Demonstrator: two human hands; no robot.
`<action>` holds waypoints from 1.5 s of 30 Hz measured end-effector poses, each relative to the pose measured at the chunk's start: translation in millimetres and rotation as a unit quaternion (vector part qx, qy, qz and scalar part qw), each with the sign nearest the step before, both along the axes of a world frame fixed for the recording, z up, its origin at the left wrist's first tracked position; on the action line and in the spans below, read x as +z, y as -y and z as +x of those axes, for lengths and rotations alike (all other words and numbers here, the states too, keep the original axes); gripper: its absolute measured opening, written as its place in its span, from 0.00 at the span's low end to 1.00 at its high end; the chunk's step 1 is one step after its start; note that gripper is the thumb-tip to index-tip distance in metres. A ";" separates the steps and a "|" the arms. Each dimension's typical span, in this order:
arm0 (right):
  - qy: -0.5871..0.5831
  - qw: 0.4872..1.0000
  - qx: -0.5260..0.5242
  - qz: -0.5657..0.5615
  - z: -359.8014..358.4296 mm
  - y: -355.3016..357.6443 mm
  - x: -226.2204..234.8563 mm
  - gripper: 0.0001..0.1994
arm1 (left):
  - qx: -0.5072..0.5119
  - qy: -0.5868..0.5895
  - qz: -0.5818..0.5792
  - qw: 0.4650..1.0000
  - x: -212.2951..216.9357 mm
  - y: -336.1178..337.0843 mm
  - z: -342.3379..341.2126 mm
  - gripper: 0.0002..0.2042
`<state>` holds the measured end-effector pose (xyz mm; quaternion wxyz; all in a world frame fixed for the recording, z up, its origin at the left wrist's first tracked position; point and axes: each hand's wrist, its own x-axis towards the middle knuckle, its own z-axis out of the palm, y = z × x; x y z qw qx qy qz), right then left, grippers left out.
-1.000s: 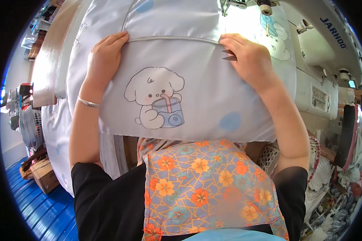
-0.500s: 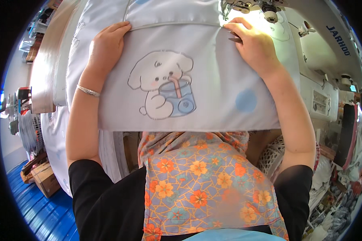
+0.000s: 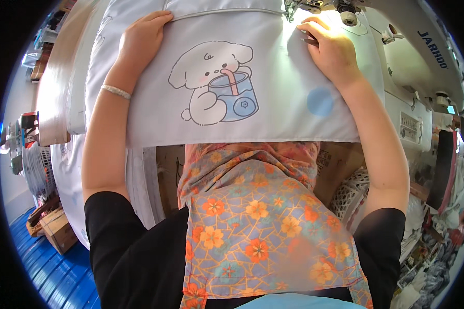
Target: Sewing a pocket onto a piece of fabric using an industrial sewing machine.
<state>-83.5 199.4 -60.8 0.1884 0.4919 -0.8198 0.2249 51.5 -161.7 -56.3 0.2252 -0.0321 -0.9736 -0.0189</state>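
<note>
A white cloth (image 3: 288,118) printed with a cartoon puppy hugging a blue drink cup is spread before me, a raised seam (image 3: 227,11) crossing its far part. My left hand (image 3: 143,41) lies flat on the cloth at the seam's left, fingers stretched to the right. Close to the needle area, my right hand (image 3: 332,51) rests on the cloth with curled fingers. Dark pointed blades, seemingly thread snips (image 3: 309,40), stick out from under its fingers; their handles are hidden. The sewing machine's presser foot (image 3: 290,10) stands over the seam's right end, under a bright lamp.
The pale sewing machine body (image 3: 407,36) takes up the far right. A wooden surface (image 3: 62,87) borders the cloth on the left. Below it are a cardboard box (image 3: 59,229) and blue flooring (image 3: 62,278). A white woven basket (image 3: 350,195) stands under the table at right.
The cloth, with its puppy print and seam, has slid away from me toward the machine. Both hands have moved slightly farther off; the right hand has drawn a little away from the seam.
</note>
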 end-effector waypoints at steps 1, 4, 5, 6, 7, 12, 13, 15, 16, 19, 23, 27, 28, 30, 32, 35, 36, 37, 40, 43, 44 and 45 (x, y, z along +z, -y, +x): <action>-0.008 1.000 -0.007 0.006 -1.5 -1.2 -2.5 0.12 | 0.006 0.007 0.001 1.000 -0.4 -0.5 -1.7 0.13; -0.015 1.000 -0.017 0.012 4.8 -5.4 -5.6 0.12 | 0.002 0.012 0.028 1.000 -3.7 1.2 -1.0 0.13; -0.008 1.000 -0.022 0.012 10.0 -5.0 -4.2 0.12 | 0.007 0.008 0.027 1.000 -5.1 2.7 1.7 0.13; -0.012 1.000 -0.018 0.011 14.2 -4.0 -2.6 0.12 | 0.004 -0.009 0.021 1.000 -6.2 4.3 4.4 0.13; -0.006 1.000 -0.022 0.004 18.8 -4.4 -1.4 0.13 | -0.001 -0.026 0.015 1.000 -6.9 3.4 6.5 0.14; -0.031 0.999 -0.008 -0.029 17.8 -10.7 -1.0 0.13 | 0.065 -0.070 0.061 0.994 -12.3 10.3 12.3 0.14; -0.006 0.998 -0.002 -0.064 21.6 -14.2 1.5 0.14 | 0.072 -0.075 0.064 0.993 -16.4 16.7 12.5 0.15; 0.020 0.995 0.012 -0.102 34.5 -14.5 5.8 0.14 | 0.074 -0.086 0.102 0.988 -17.5 19.6 13.5 0.15; 0.059 0.995 0.019 -0.082 42.5 -15.5 8.0 0.15 | 0.071 -0.094 0.129 0.985 -17.4 17.4 13.1 0.15; 0.104 0.994 0.033 0.010 72.7 8.7 30.2 0.16 | 0.055 -0.106 0.175 0.977 -15.3 17.2 20.8 0.15; 0.137 0.983 0.113 0.050 79.4 55.9 40.8 0.20 | 0.094 -0.034 0.163 0.982 6.0 -0.7 29.9 0.12; 0.183 0.971 0.152 0.007 70.4 120.9 50.9 0.16 | 0.138 0.029 0.158 0.977 5.6 7.3 21.8 0.07; 0.220 0.968 0.112 0.036 69.5 138.2 53.1 0.13 | 0.141 0.028 0.159 0.977 3.8 8.8 19.8 0.07; 0.188 0.976 0.108 0.025 52.4 167.8 43.3 0.13 | 0.122 -0.017 0.173 0.977 1.1 5.5 13.6 0.06; 0.159 0.981 0.106 0.016 42.7 190.4 32.8 0.13 | 0.117 -0.033 0.188 0.975 -1.6 3.9 12.9 0.05; 0.147 0.984 0.102 0.023 36.3 210.7 25.0 0.13 | 0.118 -0.040 0.201 0.972 0.1 0.4 13.0 0.04; 0.143 0.983 0.114 0.011 34.5 215.1 22.9 0.12 | 0.124 -0.031 0.199 0.972 1.9 -1.6 11.7 0.05; 0.139 0.982 0.125 0.001 34.0 217.7 21.4 0.11 | 0.119 -0.032 0.201 0.972 2.1 -3.8 11.9 0.05; 0.126 0.983 0.134 0.003 33.3 223.7 18.9 0.11 | 0.111 -0.047 0.193 0.974 1.8 -3.6 12.9 0.04; 0.183 0.973 0.144 -0.004 39.9 197.2 20.8 0.11 | 0.109 -0.097 0.192 0.970 3.7 0.3 18.4 0.04; 0.194 0.971 0.137 0.005 47.4 178.7 27.0 0.10 | 0.099 -0.107 0.217 0.965 9.8 -1.4 28.9 0.03; 0.205 0.970 0.132 0.014 56.0 152.7 36.0 0.10 | 0.090 -0.116 0.242 0.959 14.3 -5.0 42.1 0.02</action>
